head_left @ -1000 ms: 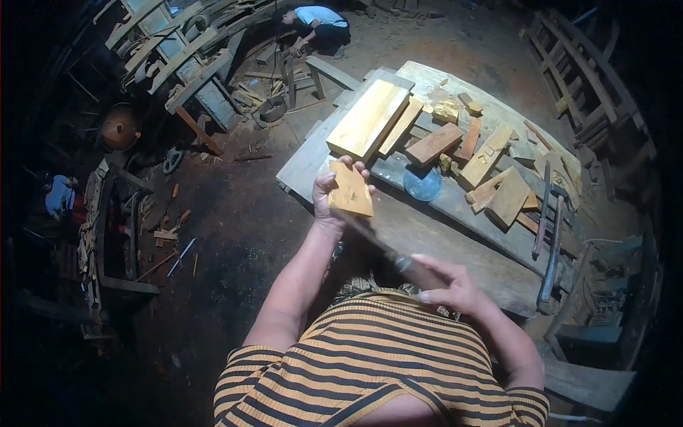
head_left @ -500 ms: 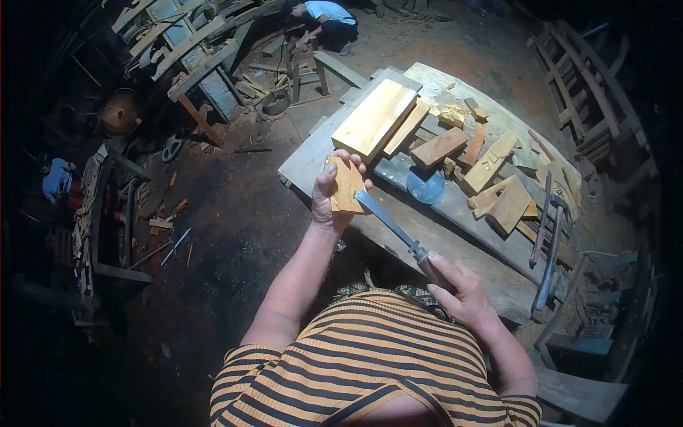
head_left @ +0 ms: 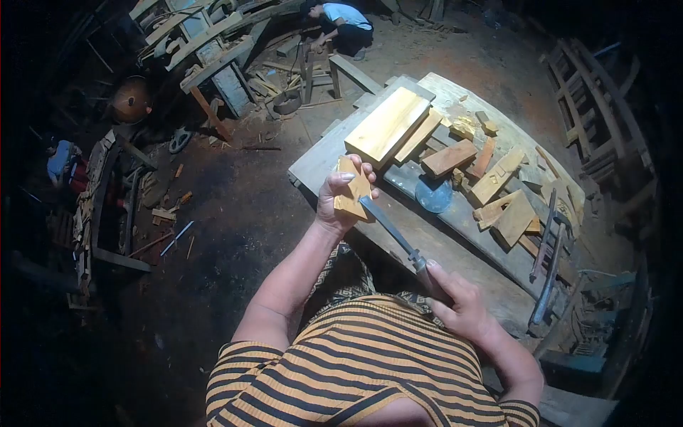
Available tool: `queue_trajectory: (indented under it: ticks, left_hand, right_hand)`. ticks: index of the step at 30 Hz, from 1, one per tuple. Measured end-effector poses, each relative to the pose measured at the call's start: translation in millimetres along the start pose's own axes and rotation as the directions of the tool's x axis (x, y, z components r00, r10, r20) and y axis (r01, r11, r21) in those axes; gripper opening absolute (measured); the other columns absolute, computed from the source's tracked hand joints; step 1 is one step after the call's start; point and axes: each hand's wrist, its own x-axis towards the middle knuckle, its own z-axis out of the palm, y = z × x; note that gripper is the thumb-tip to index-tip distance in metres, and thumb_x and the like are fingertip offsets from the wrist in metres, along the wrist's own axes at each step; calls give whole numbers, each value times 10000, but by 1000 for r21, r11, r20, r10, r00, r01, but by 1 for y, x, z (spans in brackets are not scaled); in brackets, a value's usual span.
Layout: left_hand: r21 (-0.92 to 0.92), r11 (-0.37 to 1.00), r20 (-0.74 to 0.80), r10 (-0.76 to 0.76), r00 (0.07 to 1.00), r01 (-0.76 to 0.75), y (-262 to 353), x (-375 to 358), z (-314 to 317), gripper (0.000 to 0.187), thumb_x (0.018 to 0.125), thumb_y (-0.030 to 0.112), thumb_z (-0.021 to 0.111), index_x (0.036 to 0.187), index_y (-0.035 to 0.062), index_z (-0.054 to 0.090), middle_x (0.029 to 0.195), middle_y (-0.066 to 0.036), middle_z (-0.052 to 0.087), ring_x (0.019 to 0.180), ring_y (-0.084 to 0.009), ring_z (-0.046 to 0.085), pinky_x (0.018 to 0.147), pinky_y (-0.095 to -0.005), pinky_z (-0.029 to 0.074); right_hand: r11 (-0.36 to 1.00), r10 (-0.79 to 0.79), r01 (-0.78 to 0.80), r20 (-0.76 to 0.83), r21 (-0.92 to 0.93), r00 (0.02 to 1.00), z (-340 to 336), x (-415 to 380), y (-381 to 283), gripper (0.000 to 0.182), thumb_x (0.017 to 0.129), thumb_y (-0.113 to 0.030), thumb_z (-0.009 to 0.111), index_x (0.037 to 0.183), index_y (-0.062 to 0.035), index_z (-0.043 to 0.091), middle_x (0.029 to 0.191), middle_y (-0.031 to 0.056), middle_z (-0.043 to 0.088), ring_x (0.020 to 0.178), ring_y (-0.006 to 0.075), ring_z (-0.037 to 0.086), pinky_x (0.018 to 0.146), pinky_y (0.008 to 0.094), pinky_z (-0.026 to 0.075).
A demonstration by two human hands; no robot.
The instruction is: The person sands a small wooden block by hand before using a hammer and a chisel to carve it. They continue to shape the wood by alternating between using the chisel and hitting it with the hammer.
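Observation:
My left hand (head_left: 336, 201) grips a small yellowish wooden block (head_left: 353, 188), fingers wrapped round its far side and the thumb lying on its face. My right hand (head_left: 462, 302) is closed round the handle of a chisel (head_left: 393, 231) with a long, narrow metal blade. The tip of that blade touches the block's lower right part. Both hands are held in front of my striped shirt, at the near edge of a wooden workbench (head_left: 455, 260). Just beyond the left hand, a large pale timber block (head_left: 386, 127) lies on the bench.
Several wood offcuts (head_left: 494, 174) lie across the bench, around a round bluish disc (head_left: 433, 194). A hammer-like tool (head_left: 550, 274) rests at the right. One person (head_left: 346, 21) crouches at the back; another (head_left: 62, 160) is at far left. Timber frames (head_left: 594, 107) stand at right.
The whole view has shifted slightly, so the bench appears a little lower and further right. The block has turned a little in my left hand, with the chisel tip still against it.

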Motion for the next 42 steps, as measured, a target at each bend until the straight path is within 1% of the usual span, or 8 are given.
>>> queue_trajectory:
  ticks: [7, 9, 13, 14, 19, 21, 28, 42]
  left_hand:
    - [26, 998, -7, 54, 999, -53, -2, 5, -13, 342, 714, 205, 606, 1023, 92, 515, 966, -84, 515, 933, -218, 544, 762, -410, 518]
    - [12, 999, -26, 34, 999, -34, -6, 4, -22, 349, 710, 205, 608, 1030, 98, 519, 970, -82, 513, 926, -223, 546, 758, -413, 518]
    - [-151, 989, -37, -6, 999, 1, -20, 3, -31, 346, 697, 211, 619, 1015, 100, 539, 955, -83, 526, 918, -234, 548, 765, -444, 520]
    - [-270, 962, -37, -44, 998, 32, -23, 0, -31, 344, 692, 214, 623, 1007, 100, 545, 950, -84, 531, 918, -238, 549, 769, -456, 520]
    - [-237, 970, -89, -76, 993, 53, -34, 0, -34, 341, 705, 248, 623, 1004, 100, 552, 982, -100, 537, 948, -262, 561, 823, -498, 514]
    - [-223, 973, -75, -72, 995, 54, -24, 3, -31, 338, 724, 253, 618, 1020, 103, 551, 1009, -102, 531, 958, -263, 557, 834, -509, 514]
    - [-150, 986, -22, 75, 997, -78, -12, 7, -5, 365, 741, 229, 625, 1067, 105, 519, 1017, -97, 526, 978, -220, 538, 800, -427, 533]
    - [-1, 993, 125, 118, 985, -118, 9, -3, 15, 433, 717, 309, 625, 1071, 100, 488, 1051, -93, 474, 1019, -227, 475, 841, -405, 476]
  right_hand:
    - [887, 134, -158, 85, 434, 987, 7, 6, 4, 638, 738, -111, 647, 1345, -51, 461, 1134, 220, 615, 1016, 283, 630, 882, 345, 475]
    - [816, 140, -171, 99, 553, 985, 15, 7, 13, 652, 738, -117, 703, 1340, -29, 469, 1191, 119, 601, 1066, 168, 561, 941, 298, 412]
    - [775, 193, -225, 118, 591, 974, 22, 12, 26, 679, 707, -59, 722, 1340, -32, 476, 1189, 103, 592, 1060, 160, 551, 927, 294, 421]
    - [335, 370, -545, 425, 769, 826, 18, 14, 25, 706, 678, -28, 731, 1340, -53, 486, 1189, 82, 582, 1023, 142, 549, 870, 272, 444]
    - [348, 324, -465, 361, 814, 875, 29, 12, 33, 702, 669, -21, 736, 1329, -65, 500, 1188, 72, 575, 1022, 144, 547, 865, 277, 449]
    - [629, 178, -138, 31, 765, 984, 34, 7, 45, 650, 725, -63, 743, 1330, -80, 504, 1176, 94, 600, 937, 171, 615, 814, 303, 486]
    - [860, 99, -111, 51, 498, 994, 6, 0, 15, 554, 769, -138, 695, 1287, -44, 521, 1180, 190, 607, 1058, 261, 613, 911, 326, 453]
    - [897, -29, 19, 15, 442, 999, 8, 2, 9, 545, 776, -111, 669, 1293, -35, 512, 1117, 199, 624, 982, 275, 634, 843, 335, 475]
